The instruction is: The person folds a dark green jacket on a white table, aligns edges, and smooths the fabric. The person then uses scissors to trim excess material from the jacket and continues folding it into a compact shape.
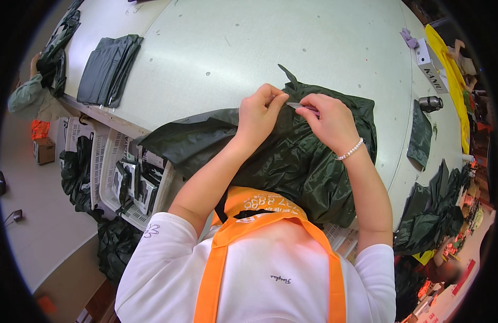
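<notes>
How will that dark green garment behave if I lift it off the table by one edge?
The dark green garment will probably be floppy: it lies in loose crumpled folds and drapes over the table edge. Its sheen suggests thin, slick fabric, so it may slide through a light grip. It looks light for its bulk; the left hand and right hand pinch it easily.

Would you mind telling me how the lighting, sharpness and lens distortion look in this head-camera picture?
Head view: light is even and soft, with only faint sheen on the dark green garment; the left hand, right hand and the small tool between them are sharp; the table edge bows strongly from the fisheye; black vignette rings the frame, and things at the right rim smear.
</notes>
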Action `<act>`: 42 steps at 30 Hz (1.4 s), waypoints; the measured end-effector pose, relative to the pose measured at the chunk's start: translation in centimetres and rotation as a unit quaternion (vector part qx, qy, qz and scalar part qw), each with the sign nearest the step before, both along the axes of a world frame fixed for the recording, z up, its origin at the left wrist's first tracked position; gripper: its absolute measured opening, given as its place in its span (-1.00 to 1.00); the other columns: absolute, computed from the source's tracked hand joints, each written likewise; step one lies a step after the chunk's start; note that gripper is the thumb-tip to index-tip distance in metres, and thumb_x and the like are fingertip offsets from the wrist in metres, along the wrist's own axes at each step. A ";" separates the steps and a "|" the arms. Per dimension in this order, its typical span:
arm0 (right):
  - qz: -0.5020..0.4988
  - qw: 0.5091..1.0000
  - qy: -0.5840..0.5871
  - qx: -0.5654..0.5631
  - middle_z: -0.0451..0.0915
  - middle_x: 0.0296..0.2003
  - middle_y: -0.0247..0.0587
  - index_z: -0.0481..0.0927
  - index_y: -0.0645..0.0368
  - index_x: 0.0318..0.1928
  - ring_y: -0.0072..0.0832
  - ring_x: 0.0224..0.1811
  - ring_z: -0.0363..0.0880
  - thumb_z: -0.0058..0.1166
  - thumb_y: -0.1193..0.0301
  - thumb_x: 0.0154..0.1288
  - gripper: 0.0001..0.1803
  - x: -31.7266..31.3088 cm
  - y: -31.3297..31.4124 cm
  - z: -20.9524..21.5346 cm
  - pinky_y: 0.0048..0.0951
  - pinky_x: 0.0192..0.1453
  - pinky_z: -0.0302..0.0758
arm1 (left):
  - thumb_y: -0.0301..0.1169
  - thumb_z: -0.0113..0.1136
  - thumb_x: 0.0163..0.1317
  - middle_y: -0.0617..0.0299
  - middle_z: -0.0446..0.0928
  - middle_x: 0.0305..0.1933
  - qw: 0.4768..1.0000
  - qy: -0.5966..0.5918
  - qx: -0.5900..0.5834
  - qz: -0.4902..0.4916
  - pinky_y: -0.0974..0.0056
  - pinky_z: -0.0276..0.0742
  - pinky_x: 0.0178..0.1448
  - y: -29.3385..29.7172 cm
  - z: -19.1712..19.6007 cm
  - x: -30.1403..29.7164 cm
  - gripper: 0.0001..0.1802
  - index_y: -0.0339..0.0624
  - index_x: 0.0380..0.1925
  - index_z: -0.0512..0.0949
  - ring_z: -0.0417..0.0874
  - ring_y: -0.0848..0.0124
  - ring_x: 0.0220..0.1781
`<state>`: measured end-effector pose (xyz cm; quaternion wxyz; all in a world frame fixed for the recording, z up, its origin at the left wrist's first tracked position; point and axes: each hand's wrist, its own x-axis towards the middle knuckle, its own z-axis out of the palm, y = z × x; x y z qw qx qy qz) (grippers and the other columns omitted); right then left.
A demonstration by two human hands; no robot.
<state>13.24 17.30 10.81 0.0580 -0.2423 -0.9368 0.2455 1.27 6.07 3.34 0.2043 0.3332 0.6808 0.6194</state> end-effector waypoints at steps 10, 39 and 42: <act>-0.092 0.964 0.096 -0.230 0.39 -0.62 -0.47 0.53 0.28 -0.13 -0.71 -0.55 0.28 0.23 0.26 0.18 -0.63 -1.6 2.8 -1.2 -0.64 -0.44 0.29 | -0.50 0.17 0.22 0.30 0.44 -0.65 0.998 0.057 0.040 -0.008 0.45 0.28 -0.48 -0.5 -0.4 0.2 -0.89 -0.27 -0.41 0.45 0.39 0.61 -0.60; 0.011 0.988 0.093 -0.122 0.50 -0.49 -0.26 0.56 0.30 -0.28 -0.61 -0.47 0.36 0.14 0.56 0.18 -0.90 -0.4 2.1 -0.9 -0.56 -0.34 0.36 | -0.40 0.28 0.04 0.07 0.64 -0.30 0.955 0.261 -0.128 -0.067 0.34 0.52 -0.26 0.8 2.0 0.2 -0.79 -0.19 -0.30 0.66 0.67 0.28 -0.34; 0.026 0.989 0.086 -0.121 0.48 -0.52 -0.18 0.54 0.28 -0.33 -0.45 -0.51 0.40 0.12 0.49 0.17 -0.90 -0.4 2.1 -0.5 -0.48 -0.38 0.35 | -0.42 0.29 0.03 0.07 0.65 -0.31 0.974 0.197 -0.095 -0.057 0.36 0.52 -0.25 0.6 2.0 0.5 -0.80 -0.23 -0.31 0.66 0.68 0.34 -0.34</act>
